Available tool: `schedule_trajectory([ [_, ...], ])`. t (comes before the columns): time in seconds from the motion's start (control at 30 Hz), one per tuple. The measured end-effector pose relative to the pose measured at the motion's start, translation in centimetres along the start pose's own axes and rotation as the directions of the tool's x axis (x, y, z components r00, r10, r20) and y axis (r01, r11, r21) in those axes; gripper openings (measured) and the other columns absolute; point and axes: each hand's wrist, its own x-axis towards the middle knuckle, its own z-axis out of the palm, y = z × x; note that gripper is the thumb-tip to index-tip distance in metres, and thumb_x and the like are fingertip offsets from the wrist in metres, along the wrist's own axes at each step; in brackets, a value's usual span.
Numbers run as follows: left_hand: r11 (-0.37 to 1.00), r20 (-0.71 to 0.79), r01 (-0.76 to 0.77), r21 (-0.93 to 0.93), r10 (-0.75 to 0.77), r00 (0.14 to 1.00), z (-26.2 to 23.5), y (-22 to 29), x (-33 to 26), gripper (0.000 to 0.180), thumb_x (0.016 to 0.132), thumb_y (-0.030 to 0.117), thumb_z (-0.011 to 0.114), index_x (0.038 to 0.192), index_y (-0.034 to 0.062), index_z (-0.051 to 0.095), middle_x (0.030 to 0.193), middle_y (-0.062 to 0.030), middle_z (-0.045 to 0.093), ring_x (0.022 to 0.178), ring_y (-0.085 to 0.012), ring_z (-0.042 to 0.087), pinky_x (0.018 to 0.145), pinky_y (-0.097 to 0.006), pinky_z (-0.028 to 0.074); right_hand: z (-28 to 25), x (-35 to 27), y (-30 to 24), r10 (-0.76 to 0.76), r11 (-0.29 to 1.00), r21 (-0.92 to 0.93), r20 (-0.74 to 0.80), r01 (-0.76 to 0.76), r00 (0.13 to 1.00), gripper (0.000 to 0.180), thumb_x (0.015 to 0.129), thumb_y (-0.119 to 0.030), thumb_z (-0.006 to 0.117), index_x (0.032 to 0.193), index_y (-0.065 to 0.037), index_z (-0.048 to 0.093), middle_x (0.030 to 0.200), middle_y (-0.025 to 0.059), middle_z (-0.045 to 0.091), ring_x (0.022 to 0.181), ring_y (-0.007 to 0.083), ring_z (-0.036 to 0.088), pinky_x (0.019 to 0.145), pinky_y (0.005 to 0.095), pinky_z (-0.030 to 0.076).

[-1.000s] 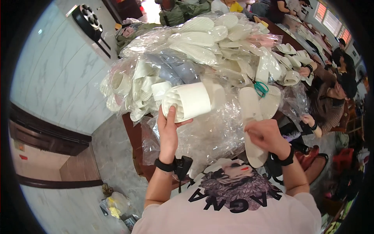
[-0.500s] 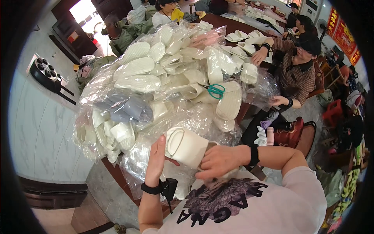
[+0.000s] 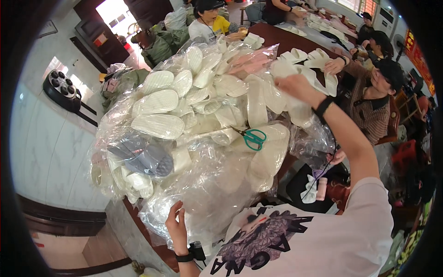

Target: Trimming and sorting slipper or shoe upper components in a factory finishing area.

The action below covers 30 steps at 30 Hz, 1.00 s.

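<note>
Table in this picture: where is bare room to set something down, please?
Bare brown tabletop shows at the far side, between the person in yellow and white and the loose white slippers. Nearer is crowded: bagged white slippers, teal-handled scissors on top, and clear plastic by the left hand.

Item one: white T-shirt (image 3: 341,233), near. Large black capital letters (image 3: 280,245) are printed in a curve along a dark picture (image 3: 247,242), seen inverted. Item two: red banner (image 3: 420,63), far right. Yellow characters are borne, too small and bent by the lens to be read.
</note>
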Motion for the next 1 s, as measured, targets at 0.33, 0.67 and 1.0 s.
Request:
schedule_trajectory([
  [0.33, 0.990, -0.046, 0.087, 0.111, -0.082, 0.996, 3.6, 0.5, 0.8, 0.031, 0.092, 0.005, 0.057, 0.123, 0.0002, 0.058, 0.126, -0.0162, 0.060, 0.119, -0.0307, 0.056, 0.100, -0.038, 0.042, 3.9, 6.6, 12.9, 0.035, 0.988, 0.150, -0.392, 0.026, 0.919, 0.024, 0.091, -0.022, 0.056, 0.110, -0.009, 0.056, 0.094, 0.0103, 0.059, 0.095, 0.0312, 0.058, 0.082, 0.0404, 0.048],
  [0.67, 0.986, -0.005, 0.029, 0.166, -0.029, 1.000, 4.6, -0.2, 1.5, 0.030, 0.092, 0.005, 0.057, 0.122, 0.0014, 0.059, 0.130, -0.0160, 0.057, 0.123, -0.0313, 0.052, 0.103, -0.039, 0.039, 13.8, -23.1, -7.6, 0.461, 0.649, 0.566, 0.239, -0.508, 0.855, 0.108, 0.070, -0.036, 0.082, 0.152, -0.011, 0.017, 0.152, 0.0256, 0.023, 0.139, 0.0455, 0.024, 0.111, 0.0500, 0.029],
  [1.0, 0.996, -0.015, -0.016, 0.083, 0.017, 1.000, 3.2, -1.2, 1.1, 0.029, 0.090, 0.005, 0.060, 0.119, 0.0021, 0.060, 0.125, -0.0166, 0.060, 0.119, -0.0325, 0.056, 0.099, -0.038, 0.043, 12.2, -20.4, -5.5, 0.625, 0.665, 0.542, -0.026, -0.515, 0.780, 0.040, 0.088, -0.007, 0.051, 0.128, -0.003, 0.054, 0.104, 0.0155, 0.067, 0.087, 0.0236, 0.065, 0.069, 0.0391, 0.053],
])
